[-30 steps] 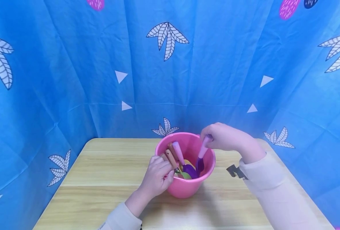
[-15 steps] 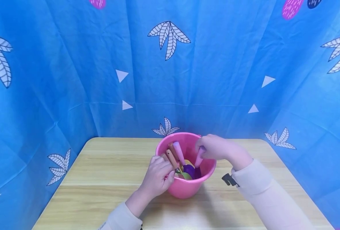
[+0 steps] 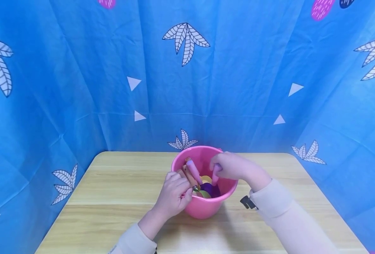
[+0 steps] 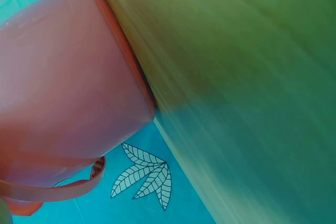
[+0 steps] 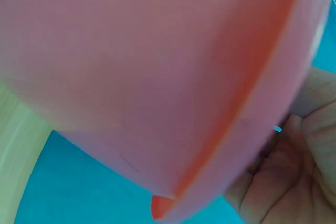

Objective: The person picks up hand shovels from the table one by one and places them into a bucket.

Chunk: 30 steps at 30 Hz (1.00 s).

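Note:
A pink bucket [image 3: 203, 208] stands upright on the wooden table. My left hand [image 3: 174, 194] grips its rim at the front left. Over the right side of the opening, my right hand [image 3: 231, 165] holds a utensil by its lilac handle [image 3: 216, 176], pointing down inside. Dark purple heads [image 3: 210, 189] lie at the bottom below it. A second lilac handle [image 3: 193, 171] leans on the left, beside brown wooden handles [image 3: 189, 177]. Yellow and green pieces [image 3: 204, 194] show among them. In the right wrist view, the bucket wall hides the held utensil.
The light wooden table [image 3: 111, 183] ends at a blue patterned curtain [image 3: 238, 88] at the back and sides. The bucket's carrying handle [image 4: 68, 190] hangs along its side in the left wrist view.
My right hand has moved down and left, lowering the utensil deeper into the bucket. The other lilac handle has shifted left against the wooden handles. My left hand stays on the rim.

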Each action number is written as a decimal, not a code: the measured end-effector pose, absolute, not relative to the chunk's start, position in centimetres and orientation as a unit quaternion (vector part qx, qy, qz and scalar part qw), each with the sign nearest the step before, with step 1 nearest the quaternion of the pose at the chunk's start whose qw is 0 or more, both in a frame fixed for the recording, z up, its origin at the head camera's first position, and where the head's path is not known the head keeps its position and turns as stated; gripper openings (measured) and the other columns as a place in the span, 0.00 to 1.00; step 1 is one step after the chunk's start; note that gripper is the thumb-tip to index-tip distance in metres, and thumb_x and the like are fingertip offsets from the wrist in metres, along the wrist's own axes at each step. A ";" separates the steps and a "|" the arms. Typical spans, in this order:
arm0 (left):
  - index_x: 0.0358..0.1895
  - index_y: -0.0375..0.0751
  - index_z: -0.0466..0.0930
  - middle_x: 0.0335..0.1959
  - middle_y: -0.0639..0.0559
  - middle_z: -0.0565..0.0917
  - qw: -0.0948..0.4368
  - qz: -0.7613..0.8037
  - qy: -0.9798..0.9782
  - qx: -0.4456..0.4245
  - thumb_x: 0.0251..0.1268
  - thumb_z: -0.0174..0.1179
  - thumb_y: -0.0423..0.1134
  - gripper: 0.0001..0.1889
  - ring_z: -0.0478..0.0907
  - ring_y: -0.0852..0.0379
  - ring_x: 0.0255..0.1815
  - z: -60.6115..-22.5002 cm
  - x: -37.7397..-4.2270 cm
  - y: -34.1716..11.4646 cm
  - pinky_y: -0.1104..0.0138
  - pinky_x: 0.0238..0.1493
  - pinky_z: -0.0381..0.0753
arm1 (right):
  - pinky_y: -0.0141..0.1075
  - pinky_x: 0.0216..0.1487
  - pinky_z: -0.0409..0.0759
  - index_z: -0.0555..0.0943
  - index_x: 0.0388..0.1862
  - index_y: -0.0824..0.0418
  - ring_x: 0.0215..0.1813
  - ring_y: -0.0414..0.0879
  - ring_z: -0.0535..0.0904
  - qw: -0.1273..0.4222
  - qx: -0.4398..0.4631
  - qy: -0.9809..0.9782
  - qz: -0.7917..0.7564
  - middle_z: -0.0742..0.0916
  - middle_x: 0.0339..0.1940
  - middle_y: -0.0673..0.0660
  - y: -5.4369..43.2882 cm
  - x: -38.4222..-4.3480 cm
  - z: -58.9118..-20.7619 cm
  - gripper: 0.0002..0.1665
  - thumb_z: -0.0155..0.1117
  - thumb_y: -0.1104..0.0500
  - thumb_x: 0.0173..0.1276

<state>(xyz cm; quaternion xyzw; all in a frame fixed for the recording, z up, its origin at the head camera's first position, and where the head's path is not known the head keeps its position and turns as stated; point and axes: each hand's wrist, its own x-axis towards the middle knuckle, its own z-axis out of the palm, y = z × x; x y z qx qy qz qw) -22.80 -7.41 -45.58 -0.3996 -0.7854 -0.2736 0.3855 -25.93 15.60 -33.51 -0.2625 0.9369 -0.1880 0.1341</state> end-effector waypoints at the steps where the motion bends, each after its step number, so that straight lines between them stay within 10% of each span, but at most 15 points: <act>1: 0.27 0.49 0.78 0.25 0.61 0.81 0.386 -0.273 -0.785 -0.400 0.56 0.58 0.39 0.03 0.74 0.60 0.33 -45.6 -22.8 -7.4 0.58 0.50 0.71 | 0.42 0.49 0.83 0.85 0.40 0.57 0.33 0.40 0.84 0.131 -0.263 0.937 -0.189 0.87 0.25 0.44 15.5 -26.0 -33.6 0.09 0.68 0.69 0.64; 18: 0.26 0.50 0.76 0.25 0.61 0.80 0.389 -0.274 -0.782 -0.402 0.54 0.60 0.38 0.03 0.73 0.60 0.32 -45.6 -22.9 -7.6 0.59 0.50 0.71 | 0.43 0.55 0.79 0.81 0.48 0.61 0.30 0.37 0.82 0.083 -0.299 0.925 -0.220 0.86 0.21 0.48 14.8 -26.7 -35.0 0.13 0.66 0.70 0.66; 30: 0.24 0.50 0.74 0.22 0.61 0.78 0.394 -0.271 -0.780 -0.404 0.76 0.42 0.48 0.20 0.71 0.60 0.30 -45.6 -22.9 -7.5 0.59 0.49 0.70 | 0.46 0.62 0.76 0.80 0.55 0.62 0.48 0.45 0.81 -0.012 -0.318 0.923 -0.214 0.83 0.22 0.43 14.5 -27.6 -36.1 0.19 0.69 0.67 0.65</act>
